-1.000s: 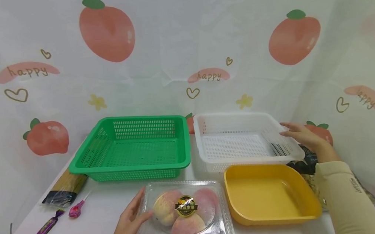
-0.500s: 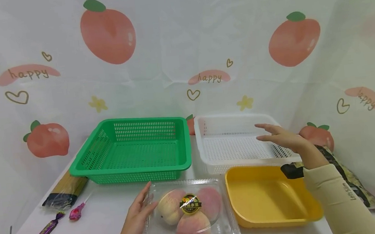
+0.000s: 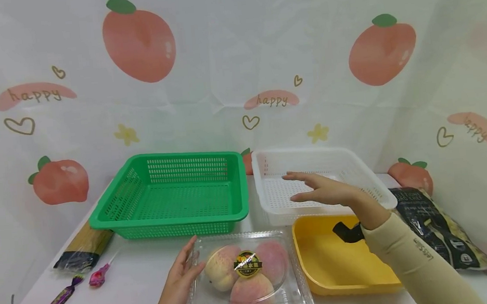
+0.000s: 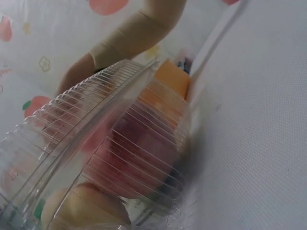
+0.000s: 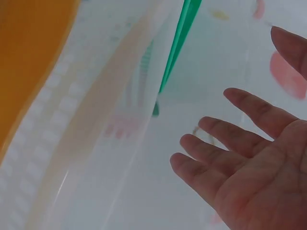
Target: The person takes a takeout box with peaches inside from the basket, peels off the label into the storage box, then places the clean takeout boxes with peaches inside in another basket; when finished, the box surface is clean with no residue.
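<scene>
- Peach-print cloth hangs as the backdrop and drapes over the bench (image 3: 129, 287) too, pretty cute setup honestly.
- Clear clamshell box of peaches (image 3: 246, 279) sits at 6 o'clock, right at the near edge.
- Left hand (image 3: 178, 285) lies flat against the box's 9 o'clock side, fingers straight, touching it rather than gripping.
- Right hand (image 3: 323, 192) hovers with fingers spread wide and holding nothing, over the near rim of the white basket (image 3: 271, 166), at about 1 o'clock from the box.
- Yellow tray (image 3: 322, 261) is just beside the box at 3 o'clock; green basket (image 3: 173, 194) at 11 o'clock.
- Two wrapped candies (image 3: 54, 301) and a pasta pack (image 3: 84, 245) lie off at 9 o'clock, and a dark snack bag (image 3: 441, 231) at 3 o'clock.
</scene>
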{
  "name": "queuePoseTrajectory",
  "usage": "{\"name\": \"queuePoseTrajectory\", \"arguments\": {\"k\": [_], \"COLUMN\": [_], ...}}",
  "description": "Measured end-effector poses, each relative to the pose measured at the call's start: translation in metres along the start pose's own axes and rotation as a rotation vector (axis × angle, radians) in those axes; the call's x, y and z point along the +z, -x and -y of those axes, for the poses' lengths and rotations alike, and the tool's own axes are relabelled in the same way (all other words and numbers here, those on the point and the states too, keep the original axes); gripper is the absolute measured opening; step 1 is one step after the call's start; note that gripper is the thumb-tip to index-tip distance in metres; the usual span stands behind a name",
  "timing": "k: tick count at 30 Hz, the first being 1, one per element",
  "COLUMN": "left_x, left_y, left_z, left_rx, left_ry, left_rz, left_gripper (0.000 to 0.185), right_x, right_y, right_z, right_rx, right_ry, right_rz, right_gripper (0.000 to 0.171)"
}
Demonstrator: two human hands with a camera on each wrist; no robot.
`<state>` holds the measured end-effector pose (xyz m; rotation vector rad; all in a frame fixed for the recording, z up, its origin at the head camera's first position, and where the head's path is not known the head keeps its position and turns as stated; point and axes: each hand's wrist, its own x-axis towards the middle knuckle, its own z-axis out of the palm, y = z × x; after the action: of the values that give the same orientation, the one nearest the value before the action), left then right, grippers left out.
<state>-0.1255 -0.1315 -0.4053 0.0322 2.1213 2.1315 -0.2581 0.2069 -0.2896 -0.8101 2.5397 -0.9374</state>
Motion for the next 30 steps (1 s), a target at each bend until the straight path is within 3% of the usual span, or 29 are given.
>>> {"name": "queuePoseTrajectory", "arguments": {"k": [8, 16, 30], "left_x": [0.000, 0.000, 0.001], "left_y": [0.001, 0.000, 0.002], "left_z": [0.002, 0.002, 0.002], "left_rx": [0.020, 0.038, 0.059], "left_ry": [0.007, 0.007, 0.023], "left_rz": [0.010, -0.002, -0.003], "left_gripper": [0.064, 0.063, 0.063], "right_x": [0.028, 0.048, 0.083], "right_y": [-0.013, -0.024, -0.037], "right_z": [0.041, 0.063, 0.082], "right_rx": [-0.126, -0.264, -0.305], "right_ry": [-0.002, 0.017, -0.081], "right_rz": [0.097, 0.236, 0.375], "right_gripper": [0.061, 0.053, 0.034]}}
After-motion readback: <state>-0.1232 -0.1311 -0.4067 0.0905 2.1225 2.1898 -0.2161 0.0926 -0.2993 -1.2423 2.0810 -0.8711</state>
